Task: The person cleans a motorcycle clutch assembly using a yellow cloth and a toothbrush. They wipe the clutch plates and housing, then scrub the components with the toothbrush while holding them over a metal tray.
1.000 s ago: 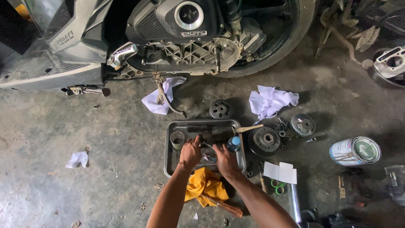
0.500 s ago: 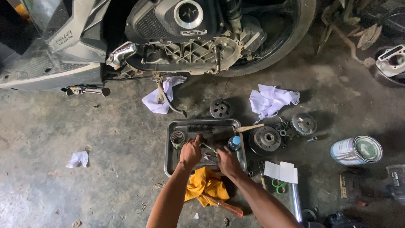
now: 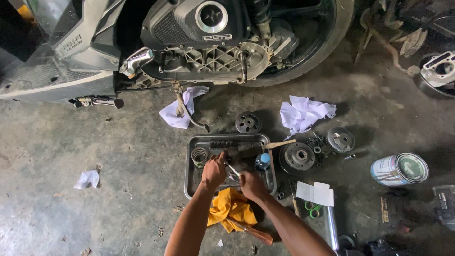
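Both hands are held over the metal tray (image 3: 189, 180) on the concrete floor (image 3: 95, 208). The left hand (image 3: 214, 171) is clenched around a small metal part (image 3: 233, 169) that juts out toward the right; the right hand (image 3: 252, 185) is closed just beside it, and it cannot be told what lies in its grip. Inside the tray, a coil spring (image 3: 199, 156) lies at the far left, a dark ribbed belt (image 3: 232, 144) along the far wall, and a blue-capped bottle (image 3: 263, 161) at the right. A yellow rag (image 3: 230, 208) is bunched at the near edge of the tray, with a wooden-handled tool (image 3: 251, 232) across it. To the right, a clutch drum (image 3: 297, 157) and a round pulley (image 3: 341, 139) rest on the floor, with a tin can (image 3: 399, 169) lying on its side farther right. White cloths (image 3: 303, 113) lie beyond, near the scooter engine (image 3: 208, 42).
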